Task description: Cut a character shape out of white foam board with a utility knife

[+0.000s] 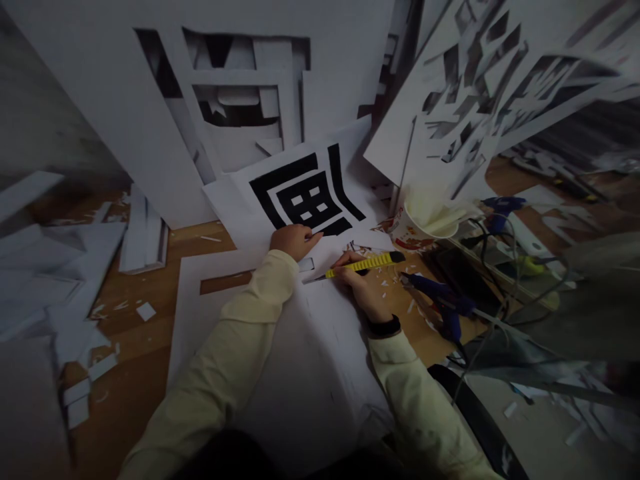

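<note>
My right hand (356, 280) is closed around a yellow utility knife (367, 264), whose blade points left and lies close to the white board (270, 393). My left hand (294, 241) rests at the upper part of that board, its fingers bent and pointing right; whether they pinch anything is hard to make out. A long slot is cut through the board left of my left forearm, and a small rectangular cutout shows between my hands. Behind my left hand leans a white sheet (235, 200) with a bold black character printed on it.
Large cut-out white panels (115, 87) stand at the back. To the right are a paper cup (425, 227) of pale sticks, a blue glue gun (440, 297) and tangled cables. White scraps (40, 280) pile up on the left.
</note>
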Tool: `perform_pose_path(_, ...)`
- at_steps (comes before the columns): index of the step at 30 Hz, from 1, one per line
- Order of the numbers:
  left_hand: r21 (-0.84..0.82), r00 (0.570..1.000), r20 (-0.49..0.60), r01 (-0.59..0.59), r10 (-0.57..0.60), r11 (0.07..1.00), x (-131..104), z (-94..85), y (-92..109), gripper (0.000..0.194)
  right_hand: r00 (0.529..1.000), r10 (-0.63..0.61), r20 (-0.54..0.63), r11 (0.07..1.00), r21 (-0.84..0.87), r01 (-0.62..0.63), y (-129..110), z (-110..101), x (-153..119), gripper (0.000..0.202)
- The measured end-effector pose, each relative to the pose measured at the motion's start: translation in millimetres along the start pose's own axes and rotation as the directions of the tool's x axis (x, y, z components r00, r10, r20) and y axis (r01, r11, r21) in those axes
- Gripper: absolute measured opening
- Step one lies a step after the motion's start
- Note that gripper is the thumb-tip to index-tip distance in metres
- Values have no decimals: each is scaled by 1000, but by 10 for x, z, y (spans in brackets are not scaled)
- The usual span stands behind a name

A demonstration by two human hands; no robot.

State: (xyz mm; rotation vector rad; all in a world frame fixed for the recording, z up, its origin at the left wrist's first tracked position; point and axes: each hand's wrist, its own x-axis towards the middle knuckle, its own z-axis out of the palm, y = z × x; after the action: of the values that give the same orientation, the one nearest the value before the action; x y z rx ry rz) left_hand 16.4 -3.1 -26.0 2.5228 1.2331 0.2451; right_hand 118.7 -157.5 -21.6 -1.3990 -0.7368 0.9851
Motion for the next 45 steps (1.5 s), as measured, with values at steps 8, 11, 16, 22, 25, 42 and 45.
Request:
perform_pose_path(8,10,1000,4,-9,9,1000,16,15,-14,50,998,-64,18,996,-55,65,22,-18,22,12)
perform_pose_path(11,18,1000,5,-15,15,1000,17,17,-13,51,998,-60,18,996,-67,61,0,-17,19,13)
perform_pose_path(16,20,1000,5,-13,13,1000,13,19,-6,50,998,-58,39,995,-84,61,-10,-35,20,13)
perform_pose_path(22,41,1000,3,-23,23,999,21,37,-11,50,998,-45,47,997,-66,48,-11,-41,15,14)
perform_pose_path(25,45,1000,-3,-27,27,999,27,48,-16,51,998,-50,45,995,-80,53,-23,-47,19,14)
perform_pose_path(42,109,999,24,-38,36,993,22,41,-6,51,995,-82,53,989,-115,88,-53,-106,38,13)
perform_pose_path(45,116,999,30,-41,38,992,28,46,-7,52,994,-96,49,987,-123,101,-83,-111,41,14)
